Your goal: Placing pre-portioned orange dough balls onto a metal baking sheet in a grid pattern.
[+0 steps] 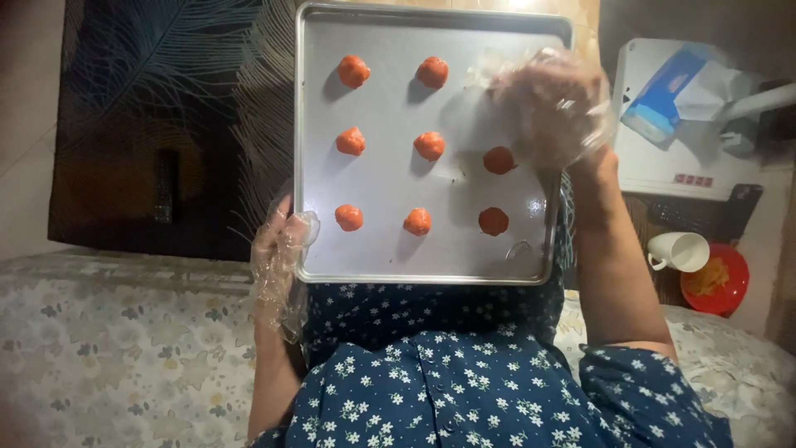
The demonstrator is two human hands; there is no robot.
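Tray (pixel 381 257) of grey metal is being held over the lap, on a dark blue dress (pixel 464 365) dotted with small white flowers. Its near left corner is being gripped by the left hand (pixel 282 249), which is covered by a thin clear plastic glove, the fingers being closed around the rim. The right hand (pixel 551 104), gloved in the same clear plastic, is being held above the far right part of the tray, its fingers loosely curled; whether anything is being pinched in them cannot be told through the crumpled plastic. The two hands are being kept well apart, at opposite corners of the tray.

Eight orange dough balls (pixel 429 146) are being carried on the tray, in rows of three between the hands. The spot in the far right corner, under the right hand, is not being filled by a ball that can be seen. The nearest ball (pixel 498 160) to the right hand is lying just below its fingers.

Beyond the right forearm, a white cup (pixel 680 250) is lying on its side beside a red bowl (pixel 717 282) with something yellow in it. Past the right hand, a white box (pixel 688 149) is being topped by a blue and white packet (pixel 663 95). A pale flowered cloth (pixel 124 348) is spread under the left elbow.
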